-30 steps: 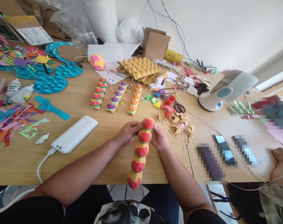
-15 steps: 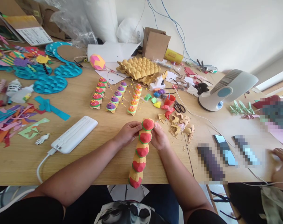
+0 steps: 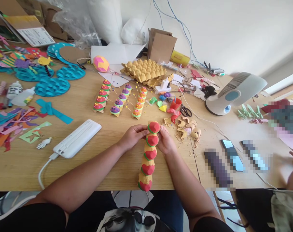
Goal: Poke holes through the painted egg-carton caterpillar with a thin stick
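While pinching the far end of a red-topped egg-carton strip [image 3: 150, 155] between curled left hand [image 3: 131, 138] and curled right hand [image 3: 166, 140], near the edge of the table [image 3: 119, 180], apparently inspecting; next, likely calls for light support

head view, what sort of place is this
Most likely a craft workspace, perhaps a small workshop: a yellow egg tray and a heap of coloured strips lie on the wooden table, and both hands hold a bumpy strip with red caps.
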Demonstrator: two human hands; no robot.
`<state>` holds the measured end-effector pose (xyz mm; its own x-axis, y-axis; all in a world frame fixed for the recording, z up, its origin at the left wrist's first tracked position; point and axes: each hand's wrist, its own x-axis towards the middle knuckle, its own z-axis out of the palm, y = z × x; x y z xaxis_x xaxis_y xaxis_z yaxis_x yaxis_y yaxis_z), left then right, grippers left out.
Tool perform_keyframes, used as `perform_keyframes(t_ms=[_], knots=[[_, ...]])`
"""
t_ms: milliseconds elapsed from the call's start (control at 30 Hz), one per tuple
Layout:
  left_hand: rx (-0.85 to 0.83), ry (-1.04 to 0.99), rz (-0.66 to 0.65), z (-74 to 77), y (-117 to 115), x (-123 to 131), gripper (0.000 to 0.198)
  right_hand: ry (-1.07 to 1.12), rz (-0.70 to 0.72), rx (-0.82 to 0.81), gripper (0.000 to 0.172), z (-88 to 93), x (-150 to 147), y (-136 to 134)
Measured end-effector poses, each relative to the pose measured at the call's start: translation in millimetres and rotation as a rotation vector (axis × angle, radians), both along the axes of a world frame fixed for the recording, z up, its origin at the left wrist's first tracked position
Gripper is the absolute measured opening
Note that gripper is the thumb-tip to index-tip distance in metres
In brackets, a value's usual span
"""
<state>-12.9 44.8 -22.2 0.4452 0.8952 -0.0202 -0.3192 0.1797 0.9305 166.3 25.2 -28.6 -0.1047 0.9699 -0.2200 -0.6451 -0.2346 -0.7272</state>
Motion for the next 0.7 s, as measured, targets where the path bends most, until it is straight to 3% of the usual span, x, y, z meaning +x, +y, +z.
perform_keyframes(t_ms=[133,300,467,700], knots=[[0.166,0.18,0.027,5.8,1.5,-4.3,0.034,-0.008,0.022,0.024,0.024,1.3,2.3,0.5],[0.246,0.279,0.073,11.8,-0.7,-4.9,0.033,-0.016,0.058,0.037,0.025,1.6,3.0,0.5],[0.312,0.284,0.078,15.4,-3.3,-3.8,0.028,-0.03,0.078,0.046,0.027,-1.0,3.1,-0.7],[0.251,0.204,0.043,12.0,-4.8,-1.8,0.032,-0.076,0.105,0.04,0.029,-4.3,4.2,-1.0]])
